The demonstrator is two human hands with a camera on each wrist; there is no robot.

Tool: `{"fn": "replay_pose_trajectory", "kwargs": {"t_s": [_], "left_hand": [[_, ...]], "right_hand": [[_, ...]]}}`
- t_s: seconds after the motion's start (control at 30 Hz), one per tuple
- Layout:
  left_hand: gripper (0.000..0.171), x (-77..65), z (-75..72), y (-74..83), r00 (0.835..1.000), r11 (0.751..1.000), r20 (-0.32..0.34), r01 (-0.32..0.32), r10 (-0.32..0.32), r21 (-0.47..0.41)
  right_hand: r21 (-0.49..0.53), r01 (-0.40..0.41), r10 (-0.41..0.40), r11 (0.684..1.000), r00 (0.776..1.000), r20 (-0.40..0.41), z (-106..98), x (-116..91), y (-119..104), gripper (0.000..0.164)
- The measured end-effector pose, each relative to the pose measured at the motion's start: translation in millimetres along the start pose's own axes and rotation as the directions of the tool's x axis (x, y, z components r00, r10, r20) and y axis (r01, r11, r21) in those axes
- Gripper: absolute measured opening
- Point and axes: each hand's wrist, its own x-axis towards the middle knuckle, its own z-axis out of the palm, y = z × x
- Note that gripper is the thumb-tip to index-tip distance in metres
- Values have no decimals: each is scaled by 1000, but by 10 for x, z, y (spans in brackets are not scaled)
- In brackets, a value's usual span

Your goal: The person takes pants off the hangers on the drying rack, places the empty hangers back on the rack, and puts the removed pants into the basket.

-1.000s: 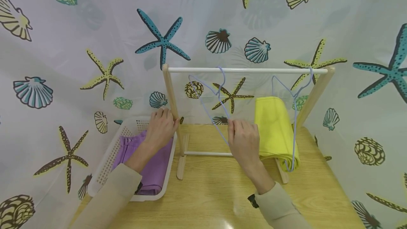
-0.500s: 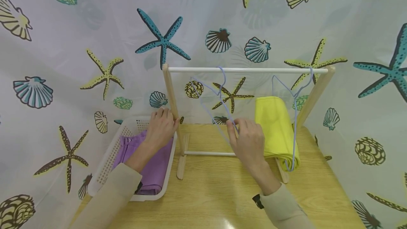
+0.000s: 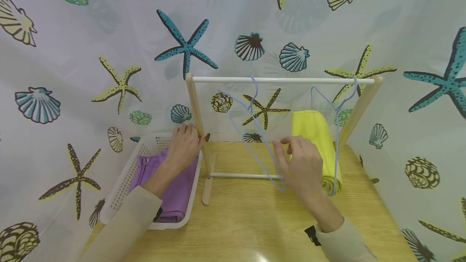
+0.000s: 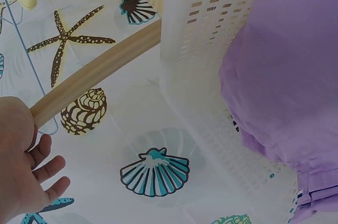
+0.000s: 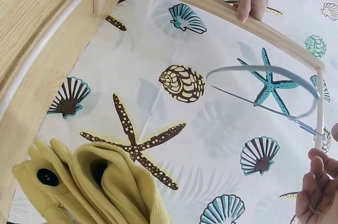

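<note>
A small clothes rack (image 3: 197, 106) with wooden posts and a white rail stands on the table. My left hand (image 3: 185, 144) grips its left post, the thumb and fingers on either side of the wood. A thin lilac hanger (image 3: 256, 91) hangs bare near the middle of the rail. Just right of its lower end is my right hand (image 3: 303, 165), fingers loosely bent and holding nothing. Behind that hand, folded yellow trousers (image 3: 309, 123) hang over a second lilac hanger (image 3: 337, 140) at the right. The right wrist view shows their dark button.
Left of the rack sits a white perforated basket (image 3: 169, 226) holding folded purple trousers (image 3: 178, 197). A white lower bar (image 3: 240, 175) joins the rack's feet. A curtain (image 3: 218, 19) with shells and starfish surrounds the wooden table (image 3: 236, 225).
My right hand has let go of the middle hanger and moved right, toward the yellow trousers. The hanger's lower end now shows. My left hand stays on the post.
</note>
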Motion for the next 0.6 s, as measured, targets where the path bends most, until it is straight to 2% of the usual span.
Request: {"fn": "replay_pose_trajectory", "kwargs": {"t_s": [0.2, 0.33, 0.6], "left_hand": [[34, 0, -23, -4, 1000, 1000, -1, -2, 2, 5], [34, 1, -23, 1, 1000, 1000, 6, -3, 3, 7], [35, 1, -28, -1, 1000, 999, -2, -14, 14, 30]], "right_hand": [[-7, 29, -29, 1000, 999, -43, -157, 29, 65, 27], [-43, 48, -49, 998, 998, -27, -290, 56, 158, 30], [-89, 15, -16, 996, 1000, -16, -510, 107, 376, 28]]}}
